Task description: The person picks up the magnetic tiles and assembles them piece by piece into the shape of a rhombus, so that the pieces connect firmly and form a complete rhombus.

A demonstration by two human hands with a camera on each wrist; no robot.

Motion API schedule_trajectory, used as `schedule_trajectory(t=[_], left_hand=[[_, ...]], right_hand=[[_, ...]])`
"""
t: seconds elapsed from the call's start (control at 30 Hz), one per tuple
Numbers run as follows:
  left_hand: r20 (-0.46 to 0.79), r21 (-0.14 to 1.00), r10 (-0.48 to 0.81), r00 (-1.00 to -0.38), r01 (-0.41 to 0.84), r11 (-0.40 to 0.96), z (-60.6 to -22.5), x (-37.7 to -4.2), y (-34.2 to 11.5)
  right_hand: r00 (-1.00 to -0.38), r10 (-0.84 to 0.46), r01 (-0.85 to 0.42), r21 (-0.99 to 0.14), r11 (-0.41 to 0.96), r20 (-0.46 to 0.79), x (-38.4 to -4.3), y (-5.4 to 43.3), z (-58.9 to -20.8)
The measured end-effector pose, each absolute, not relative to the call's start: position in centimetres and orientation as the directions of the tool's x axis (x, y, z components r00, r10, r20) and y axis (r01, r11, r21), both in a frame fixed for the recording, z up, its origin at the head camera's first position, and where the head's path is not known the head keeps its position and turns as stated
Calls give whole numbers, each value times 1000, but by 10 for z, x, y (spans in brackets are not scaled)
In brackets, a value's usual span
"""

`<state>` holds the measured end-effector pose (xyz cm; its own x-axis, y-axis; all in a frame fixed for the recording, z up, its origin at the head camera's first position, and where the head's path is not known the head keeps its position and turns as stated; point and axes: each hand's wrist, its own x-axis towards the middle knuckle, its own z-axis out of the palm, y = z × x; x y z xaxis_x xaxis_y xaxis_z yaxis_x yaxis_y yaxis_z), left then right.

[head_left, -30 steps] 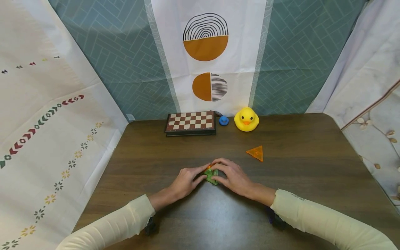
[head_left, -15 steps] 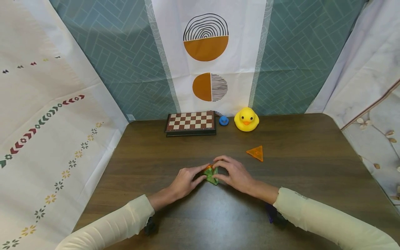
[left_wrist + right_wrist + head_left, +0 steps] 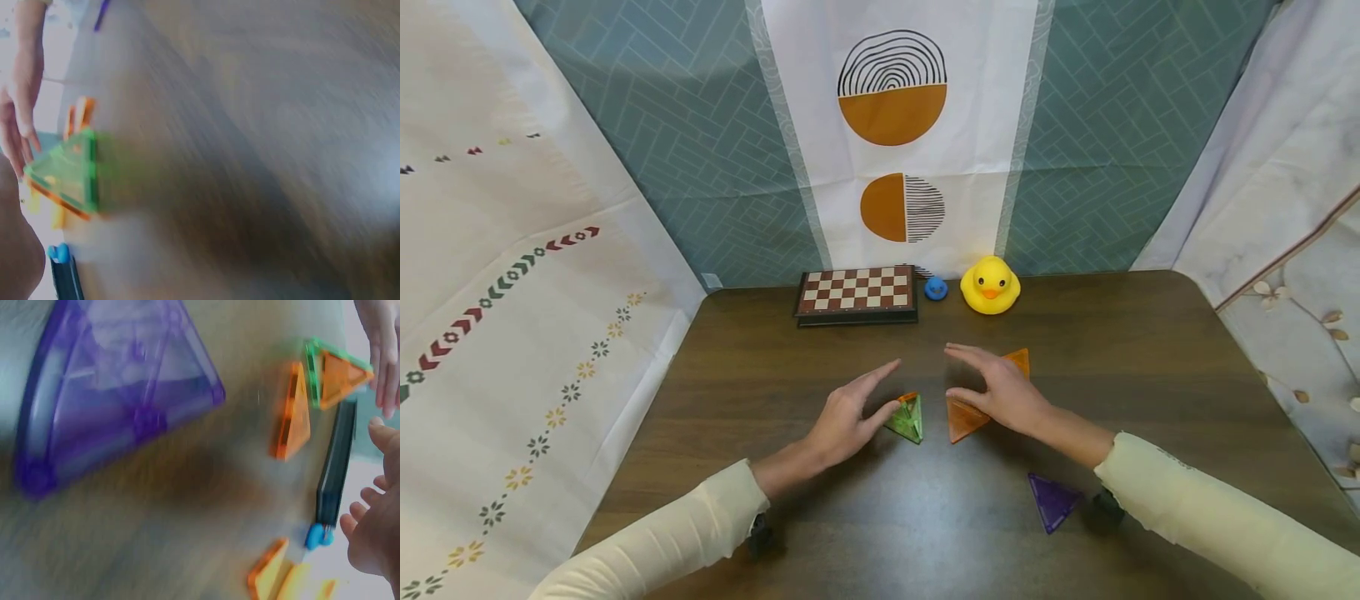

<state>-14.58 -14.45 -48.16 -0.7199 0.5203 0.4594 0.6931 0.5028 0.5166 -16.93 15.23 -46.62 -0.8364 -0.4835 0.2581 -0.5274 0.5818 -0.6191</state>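
A small pyramid of green and orange triangular magnetic tiles (image 3: 906, 423) stands at the middle of the table. Its green face (image 3: 74, 167) also shows in the left wrist view. My left hand (image 3: 841, 423) is just left of it, fingers straight and thumb near its edge; I cannot tell if they touch. To the right, my right hand (image 3: 1006, 392) hovers with fingers extended, holding nothing. Partly beneath it lies an orange triangular tile (image 3: 964, 421), also visible in the right wrist view. A second orange tile (image 3: 1021, 362) is partly hidden behind that hand.
A purple triangular tile (image 3: 1052, 502) lies by the right forearm. Along the back edge are a checkerboard box (image 3: 856, 292), a small blue duck (image 3: 936, 288) and a large yellow rubber duck (image 3: 990, 285). A patterned curtain (image 3: 737, 167) hangs behind the table.
Both hands have come off the tile pyramid and spread their fingers. The right hand has moved right, uncovering an orange tile, and its forearm has shifted to show the purple tile.
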Motion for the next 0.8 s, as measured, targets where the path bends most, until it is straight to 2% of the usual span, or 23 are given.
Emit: schedule_trajectory(t=[0.5, 0.8], left_hand=[[400, 643, 521, -754, 636, 426, -474, -111, -99], [237, 712, 577, -782, 544, 444, -486, -96, -81]], right_hand=[[-939, -332, -321, -587, 743, 93, -189, 216, -472], [-957, -288, -255, -604, 755, 44, -196, 237, -479]])
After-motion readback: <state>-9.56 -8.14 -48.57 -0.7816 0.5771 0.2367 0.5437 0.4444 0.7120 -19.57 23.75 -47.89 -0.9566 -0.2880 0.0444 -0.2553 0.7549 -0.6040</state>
